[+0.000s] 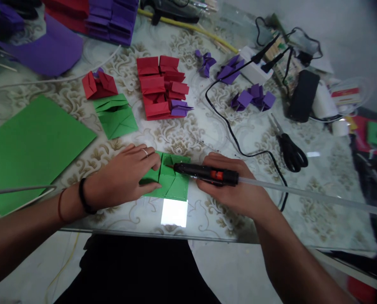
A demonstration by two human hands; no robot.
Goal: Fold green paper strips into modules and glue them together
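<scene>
My right hand (233, 185) is wrapped round a black hot glue gun (198, 171) with an orange part and a long clear glue stick (302, 192) out of its back. The gun's nozzle points left, at a green folded paper piece (176, 185) lying flat on the table; whether the tip touches the paper I cannot tell. My left hand (128, 175) holds the left part of that piece, its fingers curled on the upper side and its thumb along the lower side. Part of the green piece is hidden beneath this hand.
A large green sheet (36, 143) lies left. Beyond my hands are another green folded piece (117, 118), red folded pieces (153, 90) and purple ones (242, 99). Black-handled scissors (290, 147) lie right, near a black cord (229, 126) and a white power strip (255, 67).
</scene>
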